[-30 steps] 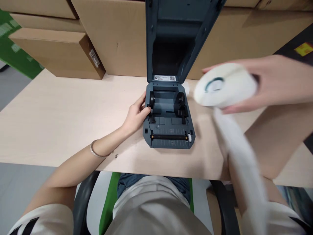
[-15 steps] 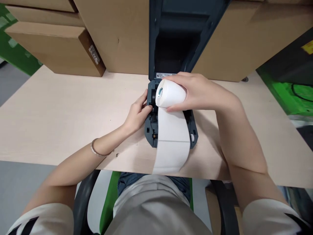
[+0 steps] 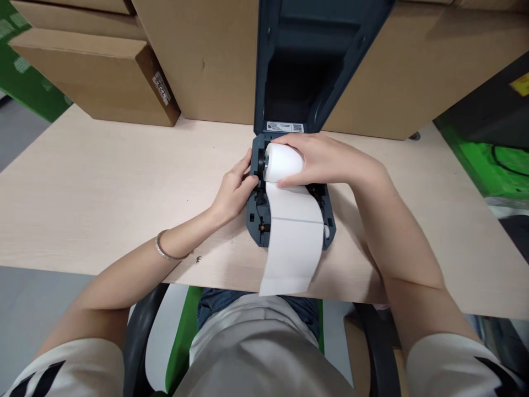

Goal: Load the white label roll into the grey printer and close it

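At the far left, stacked cardboard boxes (image 3: 103,77) sit on the pale surface (image 3: 103,182), well clear of the work. The left hand (image 3: 235,190) rests against the left side of the open label printer (image 3: 289,165), its fingers (image 3: 243,168) curled loosely at the left roll holder, pressing there rather than gripping anything. The right hand (image 3: 326,160) has its fingers wrapped over the top of the white label roll (image 3: 283,161), holding it down in the printer's bay, with the loose paper tail (image 3: 294,242) trailing forward over the printer's front and past the surface's edge. The roll looks to be mid-seating; the next move would call for the core to line up with both holders. The raised lid (image 3: 306,60) stands upright behind, against more boxes, and nothing blocks the bay.
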`<state>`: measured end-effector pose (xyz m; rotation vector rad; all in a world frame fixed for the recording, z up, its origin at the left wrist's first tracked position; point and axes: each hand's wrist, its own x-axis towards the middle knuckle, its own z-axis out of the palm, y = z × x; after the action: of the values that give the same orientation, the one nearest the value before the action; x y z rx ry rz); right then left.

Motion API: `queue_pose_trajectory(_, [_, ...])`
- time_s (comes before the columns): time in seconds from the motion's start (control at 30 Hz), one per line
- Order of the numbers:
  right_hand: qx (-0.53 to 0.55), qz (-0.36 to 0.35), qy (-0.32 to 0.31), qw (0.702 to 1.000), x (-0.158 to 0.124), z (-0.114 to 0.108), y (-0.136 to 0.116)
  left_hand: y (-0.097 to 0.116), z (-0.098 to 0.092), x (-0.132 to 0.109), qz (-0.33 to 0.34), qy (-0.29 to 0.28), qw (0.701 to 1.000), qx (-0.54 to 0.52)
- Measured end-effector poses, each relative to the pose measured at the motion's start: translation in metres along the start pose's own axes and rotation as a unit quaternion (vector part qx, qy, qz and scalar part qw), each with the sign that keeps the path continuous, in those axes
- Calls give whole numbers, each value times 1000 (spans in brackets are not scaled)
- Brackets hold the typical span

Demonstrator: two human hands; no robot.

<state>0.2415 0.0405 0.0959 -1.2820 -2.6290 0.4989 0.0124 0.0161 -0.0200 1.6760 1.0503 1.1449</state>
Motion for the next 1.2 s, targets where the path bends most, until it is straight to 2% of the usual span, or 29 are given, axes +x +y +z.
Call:
queue_pose_trajectory(0.13, [-58, -35, -6, 998, 7, 11, 3, -1, 0, 0, 3, 1, 1000, 12])
queue_pose_trajectory(0.27, [-95, -39, -20, 994, 12, 22, 6, -1, -1, 0, 0, -3, 1000, 31])
queue_pose_trajectory(0.4, [-110, -30, -19, 993, 6, 18, 1, -1, -2, 0, 16, -7, 999, 29])
queue_pose_trajectory(0.5, [-130, 8, -14, 991, -12, 4, -21, -1, -4, 0, 24, -16, 999, 27])
queue_pose_trajectory(0.63, [-198, 92, -48, 975, -40, -4, -73, 0, -5, -1, 24, -21, 999, 30])
queue_pose_trajectory(0.77, [-225, 130, -87, 962, -54, 27, -113, -1, -5, -1, 24, -13, 999, 35])
queue_pose_trajectory(0.87, [-234, 127, -99, 959, -57, 55, -122, -1, -5, -2, 31, -10, 999, 17])
queue_pose_trajectory(0.93, [-229, 121, -83, 962, -59, 67, -122, -1, -5, -2, 29, -6, 1000, 7])
queue_pose_trajectory(1.07, [-190, 101, -22, 976, -65, 75, -121, -3, -7, -3, 30, 0, 1000, 5])
queue_pose_trajectory(1.2, [-164, 100, -24, 981, -69, 72, -118, -5, -8, -3, 27, -1, 1000, 2])
